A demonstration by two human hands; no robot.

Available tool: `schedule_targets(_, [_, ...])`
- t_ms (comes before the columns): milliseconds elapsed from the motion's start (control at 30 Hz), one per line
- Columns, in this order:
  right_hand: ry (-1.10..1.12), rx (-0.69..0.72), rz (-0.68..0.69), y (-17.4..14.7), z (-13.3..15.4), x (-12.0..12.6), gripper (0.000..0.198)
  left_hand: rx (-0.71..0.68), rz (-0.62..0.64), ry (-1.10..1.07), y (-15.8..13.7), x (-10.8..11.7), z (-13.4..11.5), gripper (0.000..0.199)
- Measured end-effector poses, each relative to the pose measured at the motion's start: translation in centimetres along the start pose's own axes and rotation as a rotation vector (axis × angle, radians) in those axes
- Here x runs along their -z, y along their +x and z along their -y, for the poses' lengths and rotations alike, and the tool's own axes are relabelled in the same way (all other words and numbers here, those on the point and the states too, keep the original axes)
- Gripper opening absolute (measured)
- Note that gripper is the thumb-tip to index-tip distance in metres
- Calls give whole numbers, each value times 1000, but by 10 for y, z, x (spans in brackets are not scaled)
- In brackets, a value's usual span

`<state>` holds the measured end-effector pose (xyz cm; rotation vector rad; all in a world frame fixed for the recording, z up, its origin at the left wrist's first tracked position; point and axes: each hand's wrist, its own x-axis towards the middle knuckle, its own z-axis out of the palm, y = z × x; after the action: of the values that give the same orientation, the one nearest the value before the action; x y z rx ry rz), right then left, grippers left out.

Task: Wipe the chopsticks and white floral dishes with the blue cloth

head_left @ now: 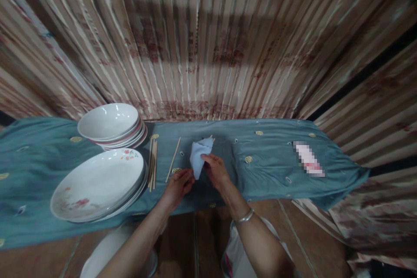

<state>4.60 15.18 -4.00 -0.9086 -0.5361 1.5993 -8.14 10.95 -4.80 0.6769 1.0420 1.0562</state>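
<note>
A light blue cloth (199,156) is folded around a few chopsticks (213,138), whose tips stick out past its upper right edge. My right hand (214,168) is closed, pinching the cloth from the right with thumb and fingers. At the cloth's lower left, my left hand (180,184) is closed around the chopsticks' near end, which its fingers mostly hide. One single chopstick (173,160) lies slanted on the tablecloth left of the cloth. Farther left, several more chopsticks (153,165) lie side by side beside the plates.
A stack of oval floral plates (100,184) stands at the left of the table, with stacked white bowls (110,121) behind. A teal patterned tablecloth (267,169) covers the table. A blurred pink-white item (309,159) lies at the right. Striped curtains (202,43) hang behind.
</note>
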Motion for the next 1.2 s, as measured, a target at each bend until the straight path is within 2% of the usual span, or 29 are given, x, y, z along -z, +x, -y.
schedule_targets(200, [-64, -39, 50, -8, -24, -8, 15, -46, -23, -11, 3, 5, -1, 31])
schedule_targets(333, [-89, -34, 58, -6, -27, -7, 17, -57, -43, -28, 3, 3, -2, 32])
schedule_targets(500, [-73, 13, 8, 1, -14, -2, 16, 4, -125, -40, 1, -1, 0, 39])
schedule_targets(633, [-45, 51, 10, 4, -6, 2, 15, 15, -140, 2, 2, 1, 3, 43])
schedule_targets(833, [8, 71, -17, 9, 3, 9, 15, -18, -109, 39, 1, 0, 4, 43])
schedule_targets(1200, [87, 138, -136, 29, 34, 32, 11, 52, -18, 107, -5, 2, 4, 44])
